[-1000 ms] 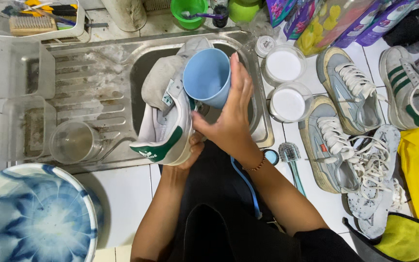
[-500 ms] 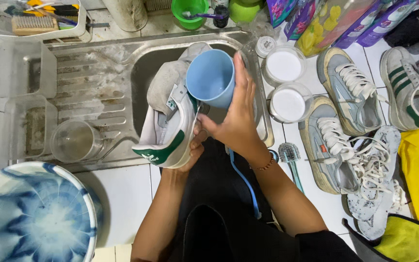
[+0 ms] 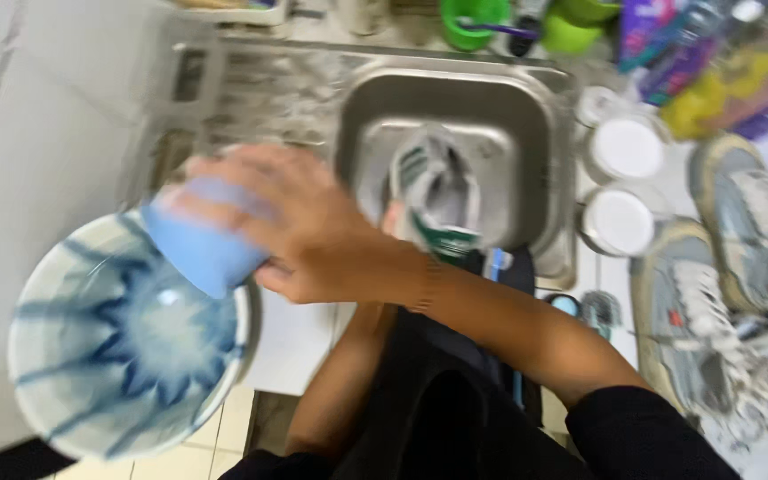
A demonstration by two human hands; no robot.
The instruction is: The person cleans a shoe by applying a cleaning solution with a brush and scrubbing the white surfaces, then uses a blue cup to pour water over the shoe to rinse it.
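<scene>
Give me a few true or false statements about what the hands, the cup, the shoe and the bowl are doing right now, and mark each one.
1. The right hand holds a light blue cup. True.
2. The cup is over the middle of the sink. False: it is at the rim of the blue and white bowl, left of the sink.
3. A white shoe with green trim is in the sink. True.
4. The two white round lids lie left of the sink. False: they lie to its right.
5. The left hand is by the shoe, mostly hidden. True.
</scene>
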